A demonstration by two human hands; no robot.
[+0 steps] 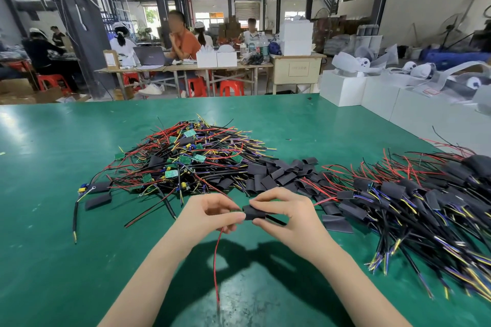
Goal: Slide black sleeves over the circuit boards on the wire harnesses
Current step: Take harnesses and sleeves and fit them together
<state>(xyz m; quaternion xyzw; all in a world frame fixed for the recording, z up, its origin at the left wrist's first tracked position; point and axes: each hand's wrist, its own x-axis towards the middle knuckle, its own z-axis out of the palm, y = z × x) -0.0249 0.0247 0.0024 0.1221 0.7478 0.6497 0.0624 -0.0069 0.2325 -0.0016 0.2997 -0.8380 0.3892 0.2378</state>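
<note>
Both hands up over the green bench (pixel 53 220), near edge. Left hand (pixel 207 214) grip: thumb and forefinger pinched on the left end of a black sleeve (pixel 254 212), red wire (pixel 216 260) hanging down from that hand toward the camera. Right hand (pixel 285 210) grip: fingers curled round the same sleeve from the right, black cable poking out under it. Board not visible, can't tell if it's inside. Just behind the hands: loose pile of empty sleeves (pixel 279 174). Left of that, tangled heap of unsleeved harnesses (pixel 191 156) with green boards showing; a couple of stray sleeves at its left edge. Right side: heap of sleeved harnesses (pixel 414 199), close to the right wrist. Far right: white boxes (pixel 342 89). Beyond the bench, people sitting at tables (pixel 186 68), red stools (pixel 231 87)
</note>
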